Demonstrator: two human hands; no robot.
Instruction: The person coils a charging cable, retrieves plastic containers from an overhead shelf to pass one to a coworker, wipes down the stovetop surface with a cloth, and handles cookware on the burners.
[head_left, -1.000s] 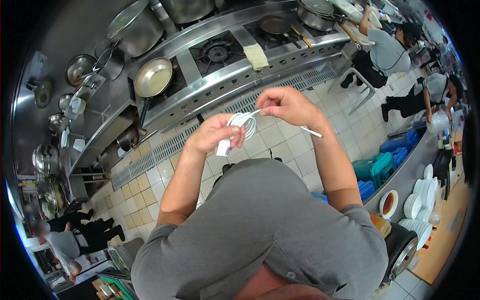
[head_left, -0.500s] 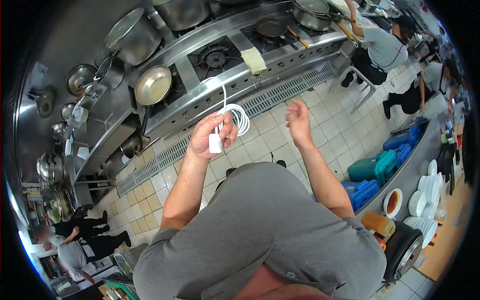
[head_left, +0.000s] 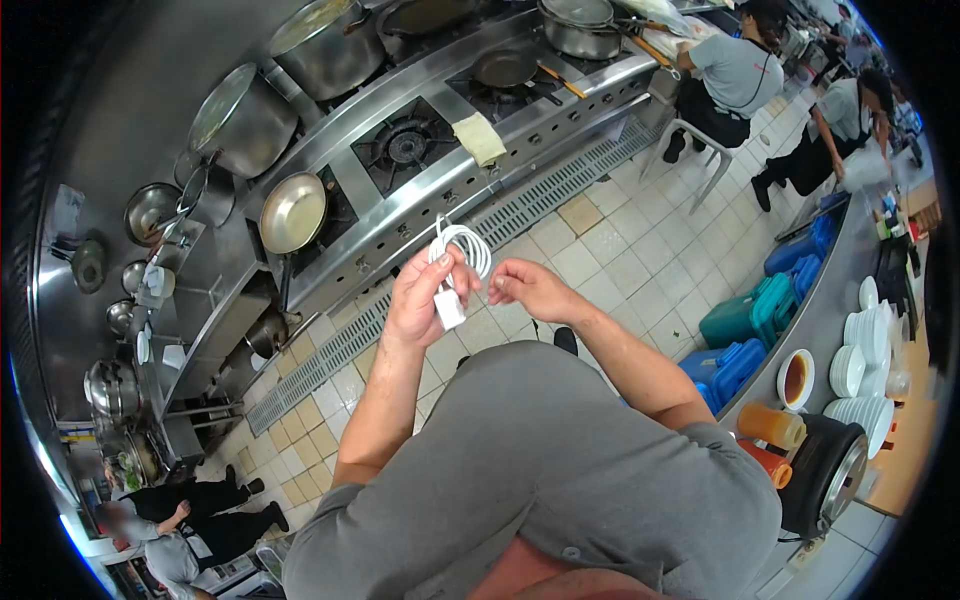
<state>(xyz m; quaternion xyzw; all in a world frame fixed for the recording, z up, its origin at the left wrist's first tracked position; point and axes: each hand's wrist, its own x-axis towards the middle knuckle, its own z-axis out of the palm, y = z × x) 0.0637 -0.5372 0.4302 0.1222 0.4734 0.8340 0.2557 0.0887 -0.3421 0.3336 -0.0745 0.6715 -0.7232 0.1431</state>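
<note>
My left hand [head_left: 420,295] is closed around a coiled white cable [head_left: 462,243] and the white block-shaped plug [head_left: 449,309] that belongs with it. The loops stand up above my fingers, and the block sticks out below the thumb. Just to the right of the coil is my right hand [head_left: 535,290], its fingers curled and pressed together near the loops. Whether a strand of cable is between those fingertips is too small to make out.
A steel stove [head_left: 400,215] runs ahead, bearing a frying pan [head_left: 293,213], large pots [head_left: 243,120] and a folded cloth [head_left: 479,138]. To the right a counter holds stacked white dishes [head_left: 862,425] and a sauce bowl [head_left: 796,380]. People work at far right and lower left.
My right hand has come in leftward to the coil, its fingers closing from a looser pose. The cable's upper loop has been drawn down into the coil. The view has shifted slightly.
</note>
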